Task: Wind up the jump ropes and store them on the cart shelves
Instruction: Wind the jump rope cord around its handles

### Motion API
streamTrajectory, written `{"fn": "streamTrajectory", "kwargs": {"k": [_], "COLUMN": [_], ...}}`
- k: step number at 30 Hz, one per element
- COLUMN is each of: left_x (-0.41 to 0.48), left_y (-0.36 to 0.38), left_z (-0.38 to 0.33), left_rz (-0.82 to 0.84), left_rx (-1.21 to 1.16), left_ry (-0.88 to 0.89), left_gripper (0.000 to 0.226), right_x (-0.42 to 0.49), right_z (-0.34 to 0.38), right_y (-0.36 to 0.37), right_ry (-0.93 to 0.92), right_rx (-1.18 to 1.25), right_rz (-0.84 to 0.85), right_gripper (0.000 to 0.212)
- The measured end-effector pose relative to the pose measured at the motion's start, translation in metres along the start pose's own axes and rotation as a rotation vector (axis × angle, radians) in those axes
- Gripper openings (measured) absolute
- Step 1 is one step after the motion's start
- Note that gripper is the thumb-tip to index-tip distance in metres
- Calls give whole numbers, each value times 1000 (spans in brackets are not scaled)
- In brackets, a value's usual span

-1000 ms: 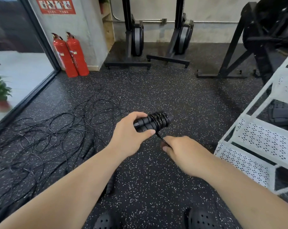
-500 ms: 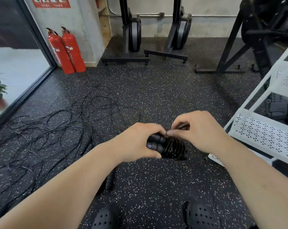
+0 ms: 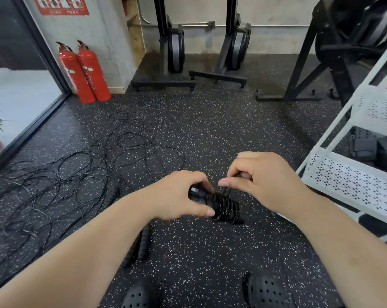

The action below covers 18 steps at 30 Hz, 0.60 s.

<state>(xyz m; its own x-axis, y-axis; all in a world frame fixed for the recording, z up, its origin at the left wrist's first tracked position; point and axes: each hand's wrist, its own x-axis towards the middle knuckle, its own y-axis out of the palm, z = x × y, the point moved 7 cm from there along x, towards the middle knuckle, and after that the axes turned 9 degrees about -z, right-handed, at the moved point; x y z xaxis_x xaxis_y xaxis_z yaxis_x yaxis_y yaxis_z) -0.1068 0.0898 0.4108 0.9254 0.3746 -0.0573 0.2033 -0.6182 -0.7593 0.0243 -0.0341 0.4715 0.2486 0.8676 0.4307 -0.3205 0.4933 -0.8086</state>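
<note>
My left hand (image 3: pixel 177 195) grips a pair of black jump rope handles (image 3: pixel 201 196) with thin black cord wound in coils (image 3: pixel 226 207) around their right end. My right hand (image 3: pixel 263 181) hovers just above the coils and pinches the loose end of the cord between thumb and fingers. A tangle of several unwound black ropes (image 3: pixel 72 170) lies on the speckled floor to the left. More black handles (image 3: pixel 143 243) lie on the floor under my left forearm. The white perforated cart (image 3: pixel 352 185) stands at the right, its lower shelf bare where visible.
Two red fire extinguishers (image 3: pixel 83 72) stand by the wall at the back left, beside a glass door. Black gym machines (image 3: pixel 172 50) line the back wall and the far right. My black clogs (image 3: pixel 268 292) show at the bottom edge.
My right hand rose from below the handles to above the coils, keeping the cord end pinched. The handle bundle dropped lower and tilted, its wound end now pointing down and right.
</note>
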Motion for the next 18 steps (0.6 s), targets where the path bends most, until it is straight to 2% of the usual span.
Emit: {"fn": "streamTrajectory", "kwargs": {"k": [3, 6, 8, 12, 15, 18], "left_x": [4, 3, 3, 6, 5, 6], "left_y": [-2, 1, 4, 4, -1, -3], "left_z": [7, 16, 22, 31, 36, 37], "left_rz": [-41, -22, -30, -148, -245, -303], "left_rx": [44, -1, -12, -67, -107, -130], "left_ry": [-67, -175, -251, -379, -474, -492], "left_gripper": [35, 36, 33, 34, 35, 34], "right_x": [-1, 0, 1, -3, -5, -6], "right_z": [13, 11, 5, 5, 10, 15], "right_y": [-5, -6, -6, -3, 4, 11], "right_ry": [-84, -93, 3, 203, 273, 307], "right_rx": [-91, -125, -38, 158, 273, 382], "right_rz": [-47, -51, -36, 3, 92, 130], "right_gripper": [41, 41, 30, 15, 7, 7]}}
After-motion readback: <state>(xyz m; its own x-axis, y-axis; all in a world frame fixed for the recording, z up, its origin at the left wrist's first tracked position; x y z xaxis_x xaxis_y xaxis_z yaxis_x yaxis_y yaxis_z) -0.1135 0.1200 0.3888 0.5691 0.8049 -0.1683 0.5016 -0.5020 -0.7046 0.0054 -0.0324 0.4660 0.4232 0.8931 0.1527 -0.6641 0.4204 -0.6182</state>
